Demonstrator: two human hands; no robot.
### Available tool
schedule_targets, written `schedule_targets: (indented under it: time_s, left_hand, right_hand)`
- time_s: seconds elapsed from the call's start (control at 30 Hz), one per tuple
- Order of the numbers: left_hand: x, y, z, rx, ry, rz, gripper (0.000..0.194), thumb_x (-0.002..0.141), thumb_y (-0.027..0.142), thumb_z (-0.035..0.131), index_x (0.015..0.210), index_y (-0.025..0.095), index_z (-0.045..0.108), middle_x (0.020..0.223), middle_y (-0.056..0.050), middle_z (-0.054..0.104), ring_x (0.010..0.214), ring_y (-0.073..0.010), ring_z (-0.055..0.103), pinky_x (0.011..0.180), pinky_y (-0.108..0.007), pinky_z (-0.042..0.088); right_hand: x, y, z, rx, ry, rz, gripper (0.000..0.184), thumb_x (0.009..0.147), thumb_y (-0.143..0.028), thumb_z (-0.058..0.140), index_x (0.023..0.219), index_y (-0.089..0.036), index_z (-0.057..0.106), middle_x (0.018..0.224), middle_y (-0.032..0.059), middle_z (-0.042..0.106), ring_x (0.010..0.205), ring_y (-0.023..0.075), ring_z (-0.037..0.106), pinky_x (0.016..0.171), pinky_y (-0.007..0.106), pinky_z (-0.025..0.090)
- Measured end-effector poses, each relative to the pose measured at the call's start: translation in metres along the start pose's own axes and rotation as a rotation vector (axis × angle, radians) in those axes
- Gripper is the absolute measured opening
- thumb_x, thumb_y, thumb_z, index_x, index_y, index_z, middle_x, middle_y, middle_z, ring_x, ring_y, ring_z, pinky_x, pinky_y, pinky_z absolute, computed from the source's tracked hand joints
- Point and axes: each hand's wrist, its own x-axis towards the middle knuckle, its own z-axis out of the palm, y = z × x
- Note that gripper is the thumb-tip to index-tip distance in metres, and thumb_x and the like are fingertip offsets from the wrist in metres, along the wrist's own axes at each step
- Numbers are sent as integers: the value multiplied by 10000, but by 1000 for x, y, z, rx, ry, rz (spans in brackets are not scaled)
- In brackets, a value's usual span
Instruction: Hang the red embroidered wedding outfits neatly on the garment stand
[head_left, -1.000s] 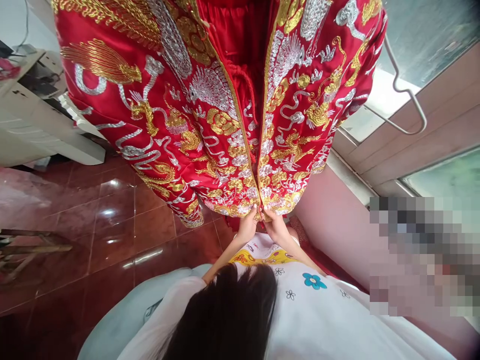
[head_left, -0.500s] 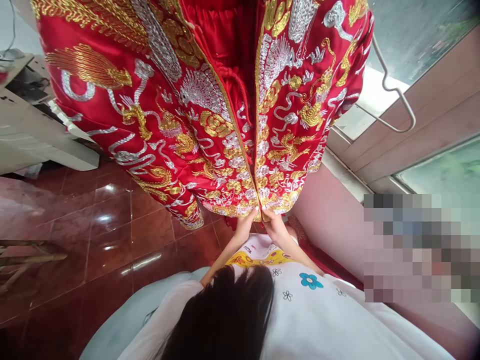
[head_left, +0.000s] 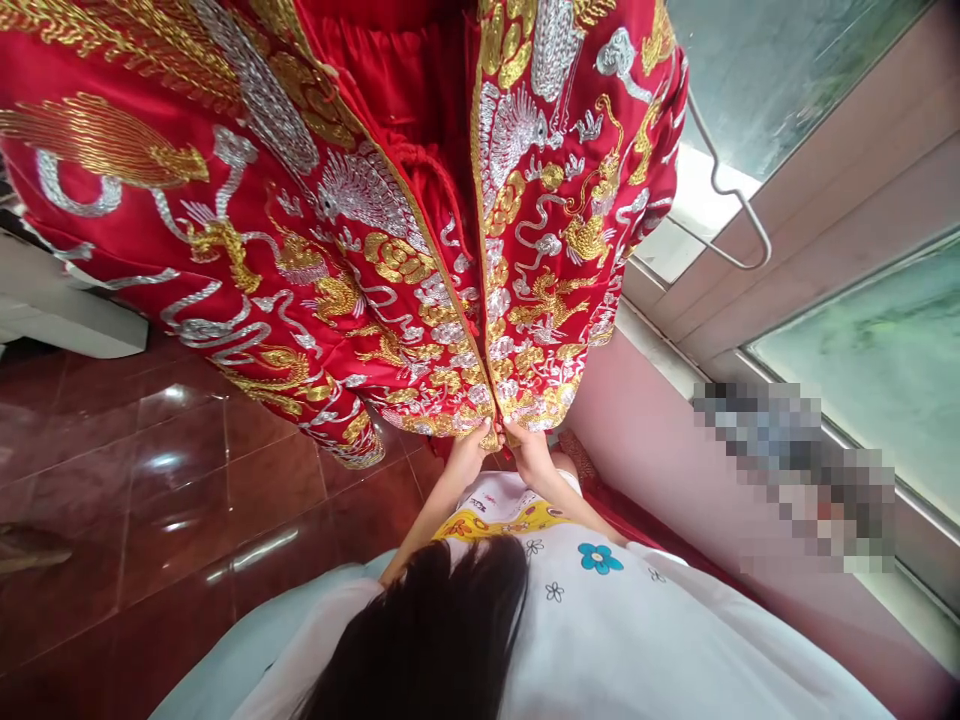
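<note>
A red jacket (head_left: 315,220) with thick gold and silver embroidery hangs in front of me, open down the middle. My left hand (head_left: 469,458) pinches the bottom corner of its left front panel. My right hand (head_left: 527,452) pinches the bottom corner of the right front panel. The two hands sit close together at the hem, holding both edges side by side. A red cord hangs inside the opening.
A wire hanger hook (head_left: 731,210) sticks out at the jacket's right side. A window with a pinkish frame (head_left: 825,230) runs along the right. Glossy dark red floor tiles (head_left: 165,480) lie to the left, with a white object (head_left: 67,310) at the far left.
The view has shifted, so the jacket and my hands sit further left in the picture. My hands keep the same pinch on the two hem corners.
</note>
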Motion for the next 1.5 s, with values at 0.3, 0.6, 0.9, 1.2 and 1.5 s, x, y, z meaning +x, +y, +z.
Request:
schedule_targets:
  time_s: [0.3,0.6,0.9,1.2,1.5]
  left_hand:
    - [-6,-1,4,19,-41,1,331,586,298,794,777,139,576,654,15,549,561,-71,484,543,-213,388]
    - [-5,-9,-1,8,61,21,374,571,319,824,842,125,653,794,-53,672,749,-150,610,720,-279,469]
    - [-4,-6,-3,-52,141,20,272,585,268,785,776,136,643,775,-38,665,897,-189,623,904,-329,446]
    - [-7,-4,-5,-30,24,-6,140,669,228,720,759,133,671,727,-39,642,678,-132,581,765,-297,464]
    - [-5,-5,-6,-56,36,15,243,631,235,753,840,137,679,838,-59,676,835,-183,627,870,-342,476]
  right_hand:
    - [2,2,-2,-22,-60,-9,301,554,-242,755,775,-159,568,659,-4,589,564,106,514,548,243,439]
    - [4,2,-5,-15,12,27,313,518,-210,770,770,-163,591,711,-6,613,628,103,532,590,223,463]
    - [5,3,-9,-9,48,48,352,509,-210,778,810,-175,600,792,-13,636,681,95,558,601,200,468]
    - [5,3,-7,-21,14,47,329,539,-223,762,817,-167,593,763,-9,635,657,112,559,602,231,473]
    - [5,3,-7,-17,-28,59,321,528,-230,788,776,-146,603,757,11,643,627,105,556,601,241,482]
